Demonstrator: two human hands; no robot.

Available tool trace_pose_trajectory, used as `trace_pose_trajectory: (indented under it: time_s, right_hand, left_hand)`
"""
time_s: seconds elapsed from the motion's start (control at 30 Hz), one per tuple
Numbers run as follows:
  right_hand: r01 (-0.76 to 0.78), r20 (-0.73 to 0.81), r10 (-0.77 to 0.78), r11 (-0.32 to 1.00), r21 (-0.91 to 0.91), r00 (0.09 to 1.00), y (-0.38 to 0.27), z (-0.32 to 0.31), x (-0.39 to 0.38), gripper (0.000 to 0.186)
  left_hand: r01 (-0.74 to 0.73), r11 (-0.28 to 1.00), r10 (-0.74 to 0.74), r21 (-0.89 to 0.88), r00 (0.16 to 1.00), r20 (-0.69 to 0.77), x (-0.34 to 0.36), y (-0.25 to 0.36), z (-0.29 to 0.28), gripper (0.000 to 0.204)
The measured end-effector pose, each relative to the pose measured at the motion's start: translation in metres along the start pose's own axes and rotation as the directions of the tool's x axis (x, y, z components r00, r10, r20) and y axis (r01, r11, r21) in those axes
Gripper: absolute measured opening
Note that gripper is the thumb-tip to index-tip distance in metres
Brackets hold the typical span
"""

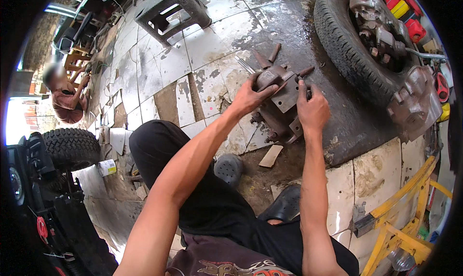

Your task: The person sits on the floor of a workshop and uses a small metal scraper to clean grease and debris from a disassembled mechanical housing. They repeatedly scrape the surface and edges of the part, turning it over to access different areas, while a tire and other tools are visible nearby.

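Note:
A brown, greasy metal part (274,76) sits at the top of a heavy dark metal assembly (272,121) on the floor between my feet. Fingers of my left hand (251,96) wrap round its near left side, the thumb lying across it. A squarish plate with holes (284,100) faces me just below that thumb. At the assembly's right side, my right hand (313,107) is closed in a pinch with the thumb upward. Just past its fingertips juts a dark pointed piece (306,72); whether I hold it is unclear.
Far right lies a large tyre (345,47) with rusty metal castings (381,32) on it. A black stool (171,15) stands ahead, a yellow metal frame (405,199) near right. At left are a knobby-tyred vehicle (72,148), a can (107,168) and a seated person (67,95).

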State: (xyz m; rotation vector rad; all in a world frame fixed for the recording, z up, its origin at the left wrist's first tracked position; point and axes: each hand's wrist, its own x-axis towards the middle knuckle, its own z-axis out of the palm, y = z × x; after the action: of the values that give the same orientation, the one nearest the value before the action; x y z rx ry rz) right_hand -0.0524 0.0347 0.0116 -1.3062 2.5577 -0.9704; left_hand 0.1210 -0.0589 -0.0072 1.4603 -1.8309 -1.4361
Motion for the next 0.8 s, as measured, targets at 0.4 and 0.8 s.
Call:
trace_pose_trajectory:
  time_s: [0.4, 0.8]
  right_hand:
    - [-0.055, 0.036, 0.055, 0.998, 0.002, 0.998, 0.0, -0.005, 0.006, 0.05]
    - [-0.039, -0.046, 0.041, 0.998, 0.045, 0.998, 0.004, -0.002, 0.003, 0.047]
  left_hand:
    - [-0.055, 0.984, 0.056, 0.168, 0.998, 0.0, -0.013, 0.01, -0.002, 0.078]
    - [-0.127, 0.961, 0.128, -0.244, 0.992, -0.015, -0.012, 0.065, -0.032, 0.028]
